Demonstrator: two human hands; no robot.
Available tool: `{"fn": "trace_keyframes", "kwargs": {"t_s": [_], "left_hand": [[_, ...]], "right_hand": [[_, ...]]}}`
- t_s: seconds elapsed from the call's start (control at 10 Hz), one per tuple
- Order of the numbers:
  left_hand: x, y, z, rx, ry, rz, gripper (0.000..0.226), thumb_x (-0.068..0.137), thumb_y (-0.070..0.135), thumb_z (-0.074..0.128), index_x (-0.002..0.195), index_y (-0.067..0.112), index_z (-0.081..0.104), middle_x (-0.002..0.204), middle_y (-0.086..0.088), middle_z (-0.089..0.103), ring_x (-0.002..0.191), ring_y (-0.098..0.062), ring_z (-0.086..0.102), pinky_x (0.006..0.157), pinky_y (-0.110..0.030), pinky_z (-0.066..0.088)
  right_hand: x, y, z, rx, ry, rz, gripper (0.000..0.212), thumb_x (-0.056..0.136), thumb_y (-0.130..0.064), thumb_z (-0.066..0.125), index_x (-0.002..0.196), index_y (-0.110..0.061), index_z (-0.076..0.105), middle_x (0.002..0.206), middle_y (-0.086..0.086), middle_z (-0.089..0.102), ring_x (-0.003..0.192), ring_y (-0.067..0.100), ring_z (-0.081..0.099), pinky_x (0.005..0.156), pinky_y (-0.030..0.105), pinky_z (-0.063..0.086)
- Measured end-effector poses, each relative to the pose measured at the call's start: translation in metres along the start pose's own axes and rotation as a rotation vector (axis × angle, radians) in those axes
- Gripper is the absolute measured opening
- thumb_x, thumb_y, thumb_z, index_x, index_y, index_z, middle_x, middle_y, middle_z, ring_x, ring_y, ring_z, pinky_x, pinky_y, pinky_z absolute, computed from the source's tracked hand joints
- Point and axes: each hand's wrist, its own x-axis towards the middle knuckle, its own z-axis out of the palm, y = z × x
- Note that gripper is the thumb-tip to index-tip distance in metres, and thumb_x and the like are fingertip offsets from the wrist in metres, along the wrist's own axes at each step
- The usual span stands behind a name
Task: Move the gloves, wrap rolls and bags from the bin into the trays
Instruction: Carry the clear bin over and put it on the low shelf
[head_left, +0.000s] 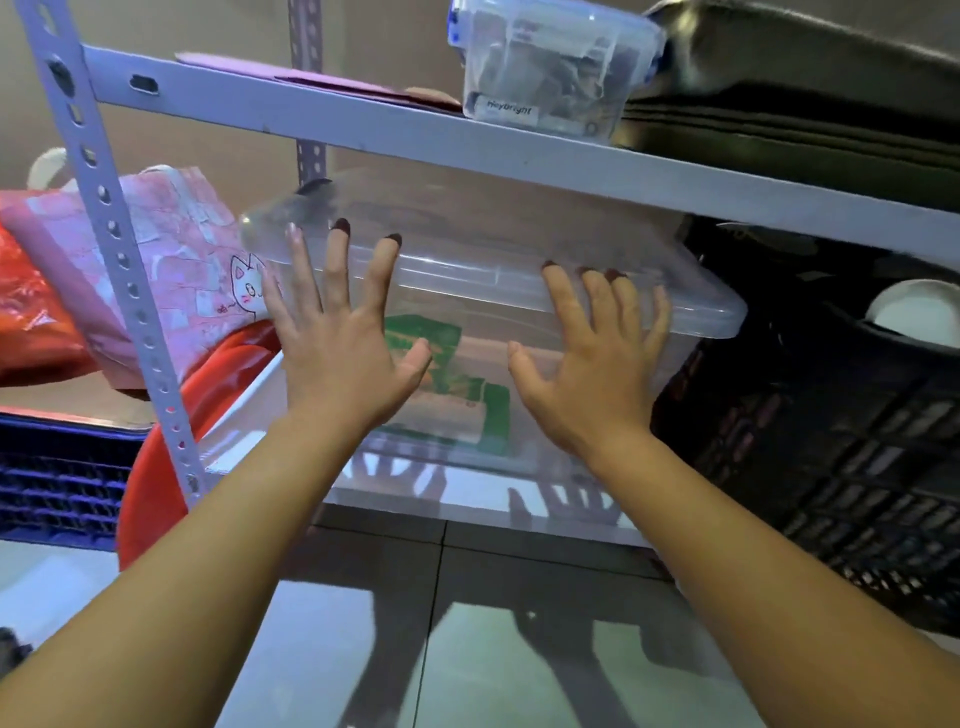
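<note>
Clear plastic made up the bin (467, 291), which sat lidded on the lower shelf directly in front of both hands. The left hand (340, 348) was spread wide with its fingers reaching over the lid's near left edge, and the right hand (592, 364) was likewise spread, its fingertips lying at the lid's near right rim. Neither hand was closed on anything; the palms faced the bin's front wall, though whether they actually pressed against it could not be told through the see-through plastic. Behind and between the two palms, inside the bin, lay a green packet (452, 374), probably one of the bags or glove packs; the rest of the contents were too murky to name. No trays showed anywhere in view.

To the outside of the left hand leaned a pink bag (171, 260) against the shelf post (124, 291), and beyond the right hand stood a black crate (831, 441). Above the fingers ran the upper shelf rail (467, 140).

The step seemed to be drawing the bin out. It would go best with both hands gripping under the lid's rim evenly, pulling straight towards the body and keeping low under the rail, so the bin neither twisted into the post nor scraped the crate.
</note>
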Motion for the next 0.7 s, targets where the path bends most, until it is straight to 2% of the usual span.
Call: {"fn": "trace_keyframes", "kwargs": {"t_s": [0.2,0.4,0.5,0.6,0.7], "left_hand": [[-0.001,-0.008,0.012,-0.020,0.035,0.021,0.093,0.080,0.058,0.056,0.155,0.035,0.005,0.164,-0.013,0.006,0.149,-0.044,-0.003,0.112,-0.070,0.006],[-0.006,0.004,0.011,-0.077,0.037,-0.044,0.090,0.081,0.055,0.058,0.156,0.032,0.014,0.164,-0.012,0.006,0.149,-0.044,-0.001,0.115,-0.067,0.004],[-0.006,0.011,-0.022,-0.065,-0.224,-0.087,0.090,0.083,0.063,0.049,0.157,0.032,0.007,0.165,-0.012,-0.002,0.150,-0.041,-0.007,0.113,-0.068,0.003],[-0.001,0.011,-0.057,-0.053,-0.433,-0.088,0.087,0.083,0.072,0.031,0.156,0.035,0.002,0.165,-0.008,-0.003,0.151,-0.038,-0.006,0.115,-0.066,0.000],[-0.006,0.006,-0.135,-0.040,-0.619,-0.064,0.086,0.080,0.073,0.031,0.155,0.040,0.004,0.165,-0.005,-0.007,0.152,-0.032,-0.005,0.115,-0.063,-0.005]], "right_hand": [[-0.001,0.003,0.018,-0.052,0.101,-0.017,0.070,0.085,-0.059,0.049,0.146,-0.027,0.037,0.144,0.008,0.043,0.138,0.031,0.030,0.119,0.057,0.004],[-0.002,-0.001,0.014,-0.091,0.026,0.008,0.079,0.082,-0.060,0.052,0.149,-0.021,0.033,0.144,0.008,0.030,0.139,0.033,0.023,0.119,0.055,-0.001],[-0.007,-0.007,-0.012,-0.100,-0.262,0.027,0.091,0.083,-0.064,0.044,0.157,-0.021,0.014,0.162,0.010,0.011,0.149,0.034,0.007,0.118,0.060,0.001],[-0.005,-0.012,-0.046,-0.034,-0.538,0.045,0.093,0.082,-0.068,0.036,0.157,-0.028,-0.001,0.166,0.005,-0.007,0.151,0.030,-0.010,0.117,0.063,-0.001],[-0.002,-0.015,-0.130,-0.042,-0.829,0.047,0.087,0.084,-0.073,0.026,0.153,-0.039,-0.014,0.163,-0.002,-0.020,0.144,0.021,-0.031,0.115,0.060,-0.012]]}}
